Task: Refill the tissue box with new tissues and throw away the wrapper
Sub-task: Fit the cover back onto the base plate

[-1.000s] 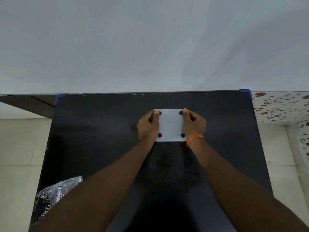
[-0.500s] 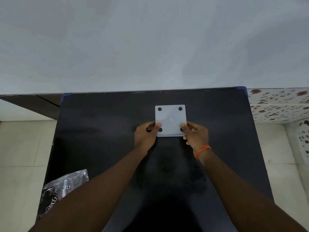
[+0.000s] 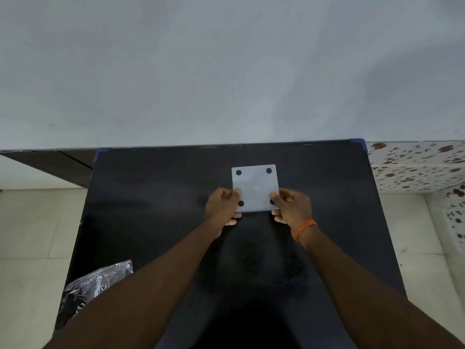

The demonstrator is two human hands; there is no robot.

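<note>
A white square tissue box (image 3: pixel 255 187) shows its underside, with a black dot foot at each corner, over the middle of the black table (image 3: pixel 156 210). My left hand (image 3: pixel 222 206) grips its near left corner, thumb on top. My right hand (image 3: pixel 290 206), with an orange band at the wrist, grips the near right corner the same way. A crinkled clear plastic wrapper (image 3: pixel 97 283) with black print lies at the table's near left edge, partly hidden by my left forearm. I see no loose tissues.
A plain grey wall rises directly behind the table. Pale floor tiles lie left and right of it. A surface with a red floral pattern (image 3: pixel 415 162) stands at the far right, and a dark wooden edge (image 3: pixel 50 162) at the far left.
Both hands slid from the box's far corners to its near corners and drew back toward me. The whole underside of the box shows more squarely now.
</note>
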